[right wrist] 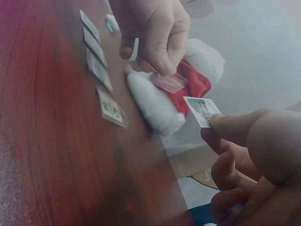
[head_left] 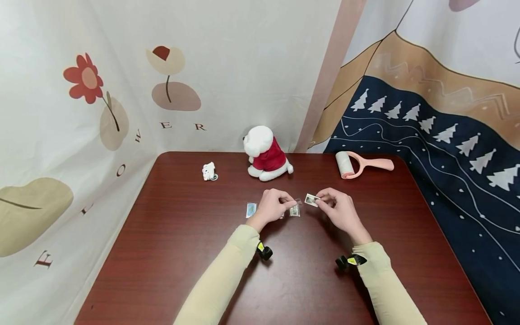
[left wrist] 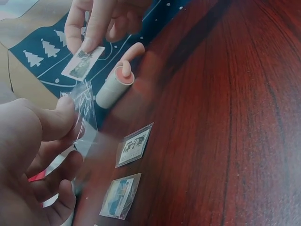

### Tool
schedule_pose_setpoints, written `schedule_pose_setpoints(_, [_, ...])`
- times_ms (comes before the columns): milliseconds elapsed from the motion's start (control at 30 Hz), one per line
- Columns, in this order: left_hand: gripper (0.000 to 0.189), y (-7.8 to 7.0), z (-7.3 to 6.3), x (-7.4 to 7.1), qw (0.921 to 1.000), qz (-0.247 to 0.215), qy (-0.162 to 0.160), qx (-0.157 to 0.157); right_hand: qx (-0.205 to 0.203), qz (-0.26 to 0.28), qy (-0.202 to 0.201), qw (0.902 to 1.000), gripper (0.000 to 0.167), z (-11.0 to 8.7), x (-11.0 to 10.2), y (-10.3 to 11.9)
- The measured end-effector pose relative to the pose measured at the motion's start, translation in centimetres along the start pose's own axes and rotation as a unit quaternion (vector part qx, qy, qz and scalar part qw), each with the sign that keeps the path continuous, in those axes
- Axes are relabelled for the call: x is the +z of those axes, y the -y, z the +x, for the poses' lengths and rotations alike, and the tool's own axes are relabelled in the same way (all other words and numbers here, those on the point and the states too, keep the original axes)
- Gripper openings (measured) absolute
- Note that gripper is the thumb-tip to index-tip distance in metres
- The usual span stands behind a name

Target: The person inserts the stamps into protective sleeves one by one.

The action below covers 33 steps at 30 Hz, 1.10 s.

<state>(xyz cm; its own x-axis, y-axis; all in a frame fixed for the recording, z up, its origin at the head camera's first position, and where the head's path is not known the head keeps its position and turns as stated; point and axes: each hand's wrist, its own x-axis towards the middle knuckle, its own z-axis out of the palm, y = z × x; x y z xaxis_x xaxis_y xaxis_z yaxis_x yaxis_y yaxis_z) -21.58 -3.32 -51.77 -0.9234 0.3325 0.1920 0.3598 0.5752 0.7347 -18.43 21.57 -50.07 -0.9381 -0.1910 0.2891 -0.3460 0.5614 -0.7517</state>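
Observation:
Between thumb and forefinger, my right hand [head_left: 341, 211] pinches a small postage stamp [head_left: 311, 200] with perforated edges and a dark picture. My left hand [head_left: 271, 206] pinches a clear plastic sleeve [right wrist: 170, 84], which looks to have no stamp inside. Sleeve and stamp are held close together above the table, a small gap between them in the right wrist view. Below lies a row of several stamps in clear sleeves, among them a black-and-white one [left wrist: 133, 147] and a blue one [left wrist: 117, 197]. In the head view the left hand covers part of this row.
A white plush dog [head_left: 266, 155] in a red shirt sits at the table's back edge. Left of it lies a small white object with a cord [head_left: 209, 172]. A pink-handled lint roller [head_left: 361, 165] rests at the back right of the brown table [head_left: 300, 280]. Printed curtains hang behind.

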Motion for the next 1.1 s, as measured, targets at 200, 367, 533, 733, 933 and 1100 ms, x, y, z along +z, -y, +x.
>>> schedule_pose_setpoints(200, [0.008,0.3,0.1,-0.2,0.9999,-0.005,-0.006,0.015,-0.006,0.022,-0.012,0.9997,0.011,0.3,0.1,0.6])
schedule_pose_setpoints(367, [0.008,0.5,0.1,-0.1,0.9997,-0.011,-0.002,0.020,-0.017,0.034,-0.012,0.9992,0.012,0.5,0.3,0.9])
schedule_pose_setpoints(533, [0.006,0.6,0.2,-0.1,0.9995,-0.013,-0.001,0.029,-0.023,0.041,0.003,0.9989,0.012,0.6,0.4,1.1])
schedule_pose_setpoints(733, [0.006,0.7,0.2,-0.1,0.9993,-0.016,0.000,0.033,-0.023,0.031,0.025,0.9989,0.012,0.7,0.3,1.3])
schedule_pose_setpoints(933, [0.006,0.7,0.2,-0.1,0.9993,-0.015,0.003,0.033,-0.032,0.019,0.018,0.9991,0.013,0.8,0.3,1.2])
schedule_pose_setpoints(1100, [0.005,0.7,0.1,0.0,0.9994,-0.015,0.004,0.032,-0.041,0.019,-0.004,0.9990,0.014,0.9,0.2,1.2])
